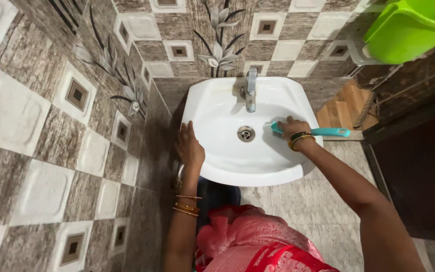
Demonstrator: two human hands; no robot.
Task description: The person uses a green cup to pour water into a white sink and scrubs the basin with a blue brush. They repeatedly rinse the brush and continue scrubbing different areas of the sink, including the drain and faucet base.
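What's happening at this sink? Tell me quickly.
A person is leaning over a white wall-mounted washbasin. The right hand grips a teal-handled brush with its head pressed against the inside of the bowl, just right of the drain. The left hand rests flat on the basin's left rim. The metal tap stands at the back; no running water is visible. A green plastic tub sits at the upper right.

I see a small washroom corner from above. Brown and cream checkered wall tiles (pixel 41 126) with a leaf motif cover two walls. The floor (pixel 323 211) is pale grey tile. A dark wooden door (pixel 419 166) stands right, a green plastic bucket (pixel 409 30) above it.
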